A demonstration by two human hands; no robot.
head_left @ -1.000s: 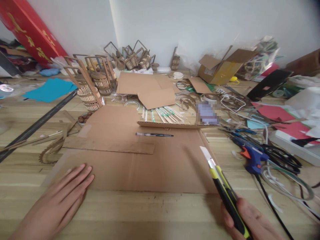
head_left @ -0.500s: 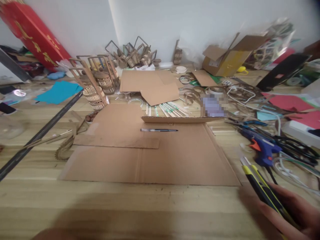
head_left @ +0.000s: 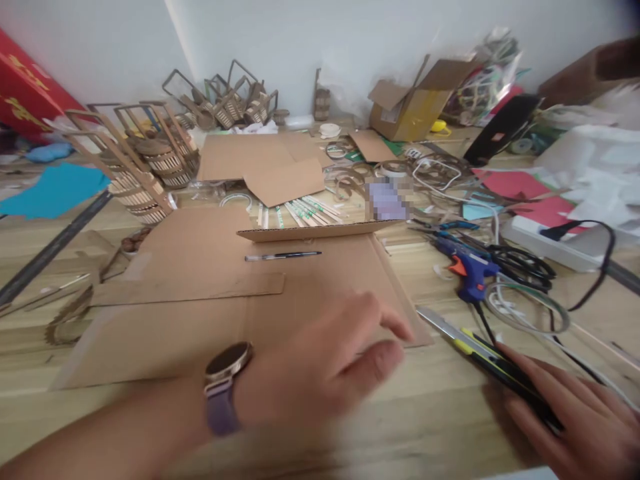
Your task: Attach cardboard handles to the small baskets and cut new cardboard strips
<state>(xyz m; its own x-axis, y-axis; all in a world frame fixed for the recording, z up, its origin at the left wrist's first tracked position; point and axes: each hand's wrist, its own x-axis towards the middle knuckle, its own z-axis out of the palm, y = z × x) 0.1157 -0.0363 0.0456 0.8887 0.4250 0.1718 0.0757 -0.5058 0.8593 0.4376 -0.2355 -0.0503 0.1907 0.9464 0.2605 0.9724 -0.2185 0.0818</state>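
Two poses: left hand (head_left: 327,360) arched over cardboard (head_left: 320,277), grip loosely spread; right hand (head_left: 583,417) low, grip clasping a cutter (head_left: 490,362).

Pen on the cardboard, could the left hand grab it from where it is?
Probably yes. The pen lies on the cardboard with nothing over it, and the left hand looks empty, on its near side. The knife, in the right hand, is off to the right, out of the way.

Right hand (head_left: 575,410) gripping utility knife (head_left: 485,358), left hand (head_left: 325,360) over cardboard (head_left: 170,337), 1 pen (head_left: 295,255) lying there
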